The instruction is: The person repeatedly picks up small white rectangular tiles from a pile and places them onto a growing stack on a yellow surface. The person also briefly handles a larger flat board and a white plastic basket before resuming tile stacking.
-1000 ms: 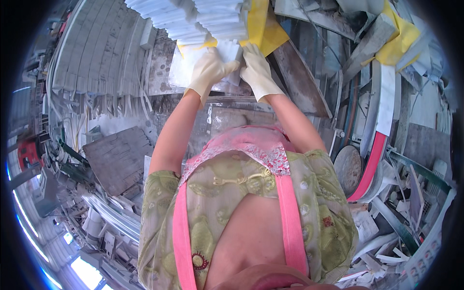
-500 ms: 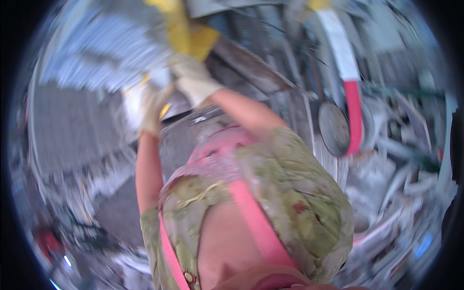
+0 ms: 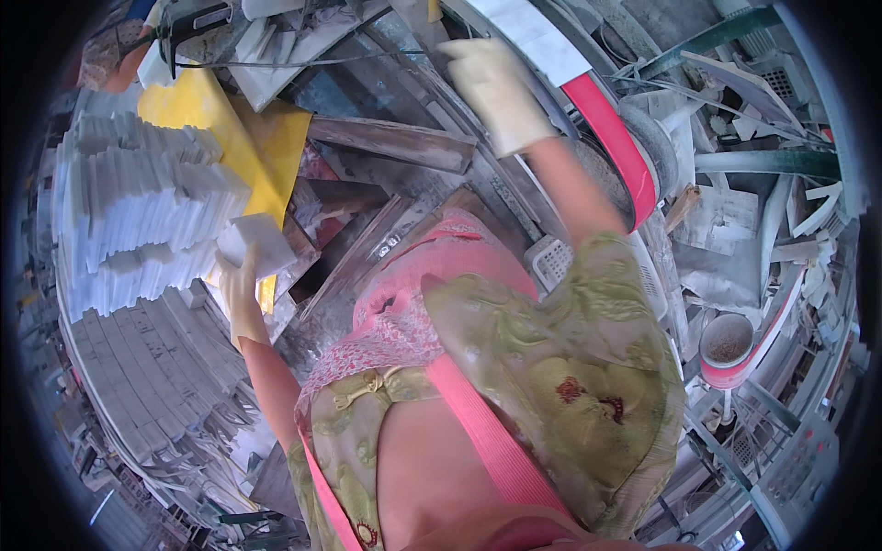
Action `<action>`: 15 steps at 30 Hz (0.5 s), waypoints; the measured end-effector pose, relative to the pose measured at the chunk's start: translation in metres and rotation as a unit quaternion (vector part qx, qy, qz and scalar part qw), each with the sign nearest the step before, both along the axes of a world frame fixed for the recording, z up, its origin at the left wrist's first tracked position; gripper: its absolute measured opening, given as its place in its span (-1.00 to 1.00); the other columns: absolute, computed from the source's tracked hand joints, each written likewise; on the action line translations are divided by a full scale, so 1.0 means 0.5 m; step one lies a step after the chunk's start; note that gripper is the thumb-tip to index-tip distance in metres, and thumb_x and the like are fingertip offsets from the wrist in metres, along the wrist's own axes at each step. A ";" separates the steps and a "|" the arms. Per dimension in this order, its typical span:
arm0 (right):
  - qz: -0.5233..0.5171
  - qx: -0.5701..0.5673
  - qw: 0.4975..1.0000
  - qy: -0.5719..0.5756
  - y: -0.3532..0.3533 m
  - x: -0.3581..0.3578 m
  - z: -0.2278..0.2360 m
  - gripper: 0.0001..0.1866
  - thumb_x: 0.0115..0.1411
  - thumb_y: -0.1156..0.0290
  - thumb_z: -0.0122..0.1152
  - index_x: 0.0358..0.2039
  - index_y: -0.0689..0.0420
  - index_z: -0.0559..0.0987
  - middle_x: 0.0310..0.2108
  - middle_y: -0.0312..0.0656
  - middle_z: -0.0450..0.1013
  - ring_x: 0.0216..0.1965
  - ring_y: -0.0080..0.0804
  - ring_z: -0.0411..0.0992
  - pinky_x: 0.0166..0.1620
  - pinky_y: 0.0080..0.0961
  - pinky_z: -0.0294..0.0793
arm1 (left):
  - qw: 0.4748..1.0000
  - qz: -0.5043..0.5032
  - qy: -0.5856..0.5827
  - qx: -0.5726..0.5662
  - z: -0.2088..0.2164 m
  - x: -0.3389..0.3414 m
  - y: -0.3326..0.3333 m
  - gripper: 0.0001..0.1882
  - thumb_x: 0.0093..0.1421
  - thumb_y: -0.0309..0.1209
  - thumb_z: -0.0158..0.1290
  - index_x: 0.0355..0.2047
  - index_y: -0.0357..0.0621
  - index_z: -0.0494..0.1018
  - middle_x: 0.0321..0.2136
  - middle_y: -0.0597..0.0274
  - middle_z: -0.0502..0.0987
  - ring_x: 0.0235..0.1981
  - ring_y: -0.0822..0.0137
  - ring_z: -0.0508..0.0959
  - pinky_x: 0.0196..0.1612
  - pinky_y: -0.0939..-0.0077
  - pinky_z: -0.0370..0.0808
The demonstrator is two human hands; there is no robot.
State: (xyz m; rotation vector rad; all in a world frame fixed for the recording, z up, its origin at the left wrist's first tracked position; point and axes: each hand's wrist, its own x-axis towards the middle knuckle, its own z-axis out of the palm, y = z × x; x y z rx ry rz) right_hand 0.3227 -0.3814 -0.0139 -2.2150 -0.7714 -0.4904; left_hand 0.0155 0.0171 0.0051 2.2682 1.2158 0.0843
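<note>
Right hand (image 3: 501, 99) now off the white block (image 3: 268, 239), blurred between twelve and one o'clock, grip released. Left hand (image 3: 241, 292), nine o'clock, still touching block; whether grasping, I can't tell.

At nine o'clock, your gloved left hand (image 3: 241, 298) holds a white block (image 3: 268, 241), thumb against its near face. The block sits just beside white tiles (image 3: 152, 202), stacked in rows between nine and ten. A yellow sheet (image 3: 262, 138) lies beyond them toward ten, where a co-worker's arm (image 3: 129, 66) shows at the rim. Grey slabs (image 3: 152, 367) stand between eight and nine. Your gloved right hand (image 3: 496, 96), blurred, fingers stretched out, is between twelve and one, near a curved white-and-red strip (image 3: 614, 142). A round bowl (image 3: 726, 340) sits between three and four.
</note>
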 end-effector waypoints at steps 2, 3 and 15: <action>-0.100 -0.084 0.985 0.109 -0.180 0.029 0.011 -0.54 0.17 0.43 0.12 0.11 0.16 0.53 0.02 0.01 0.50 0.10 0.01 0.40 0.21 -0.16 0.33 | 0.999 0.017 0.020 0.019 -0.001 0.003 -0.008 0.13 0.05 0.08 0.29 0.39 -0.46 0.06 0.22 -0.28 0.40 0.28 0.00 0.39 0.30 0.36 0.27; -0.103 -0.130 0.982 0.086 -0.261 0.031 0.016 -0.43 0.14 0.44 0.18 0.22 0.16 0.44 0.16 0.01 0.42 0.22 -0.01 0.33 0.31 -0.17 0.24 | 1.000 0.019 0.006 0.014 -0.001 0.005 -0.009 0.11 0.07 0.08 0.29 0.38 -0.47 0.08 0.23 -0.26 0.38 0.29 0.01 0.38 0.30 0.35 0.28; -0.122 -0.326 0.936 -0.053 -0.294 0.124 -0.124 -0.31 0.24 0.17 0.21 0.32 0.15 0.29 0.28 0.03 0.29 0.34 -0.15 0.23 0.40 -0.07 0.11 | 0.994 0.053 -0.069 0.067 -0.047 0.003 0.019 -0.16 -0.02 0.03 0.34 0.07 -0.47 0.44 -0.10 -0.23 0.57 -0.04 -0.03 0.57 0.07 0.23 0.46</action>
